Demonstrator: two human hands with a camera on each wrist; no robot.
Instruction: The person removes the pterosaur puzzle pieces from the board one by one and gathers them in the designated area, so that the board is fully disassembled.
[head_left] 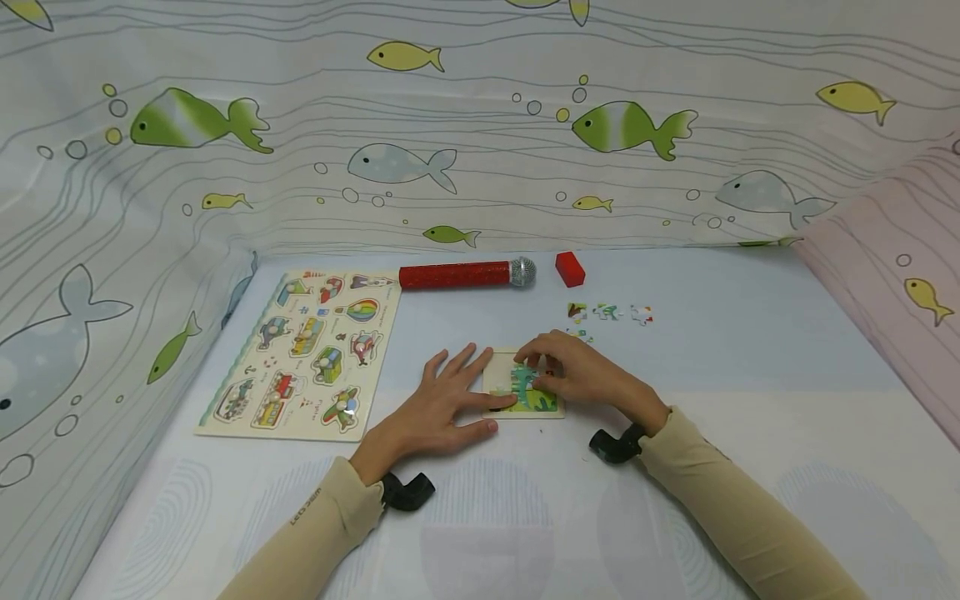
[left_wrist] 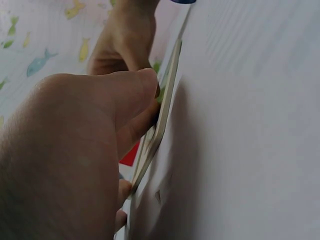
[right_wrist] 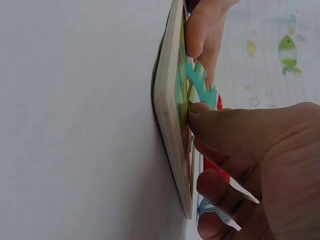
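A small wooden jigsaw board (head_left: 498,364) with a teal and green picture lies on the table in front of me. My left hand (head_left: 446,408) rests over its left side, fingers spread, with one fingertip on the picture. Above the board's right part, my right hand (head_left: 581,367) pinches a teal jigsaw piece (right_wrist: 204,89), which stands tilted up from the picture in the right wrist view. Its thumb presses close to the board's surface. Beyond the right hand lie several loose jigsaw pieces (head_left: 606,312), one partly hidden behind that hand.
A large peg puzzle board (head_left: 315,340) with vehicle pictures lies at the left. Behind the small board are a red microphone (head_left: 457,275) with a silver head and a red block (head_left: 570,269). Fish-patterned cloth walls (head_left: 480,125) surround the table.
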